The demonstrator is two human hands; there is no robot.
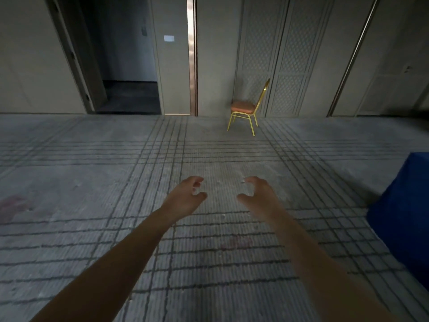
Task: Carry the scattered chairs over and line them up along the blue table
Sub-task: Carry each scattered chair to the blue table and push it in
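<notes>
Chair point(244, 107): gold frame, orange seat, upright at the far edge of the floor point(92, 182), seen side-on with its back to the right. It stands close before the wall, perhaps touching it, though blur hides this.
Table point(405, 212): blue-draped. Only one corner shows, at the floor's right edge, well apart from the chair.
Left hand point(185, 197): held out over the middle of the floor, fingers loosely curled, holding nothing.
Right hand point(258, 196): beside the left with a gap between them, fingers likewise loosely curled and empty, thumb pointing inward.
Arms: bare, both stretched forward from the near edge, touching neither chair nor table.
Floor: grey carpet crossed by bands of dark lines, with a faint reddish stain at its left edge.
Wall: pale panels point(287, 54) with a lattice pattern behind the chair. A copper strip point(192, 54) runs upright to their left.
Doorway point(125, 54): dark and open, at the far left corner.
</notes>
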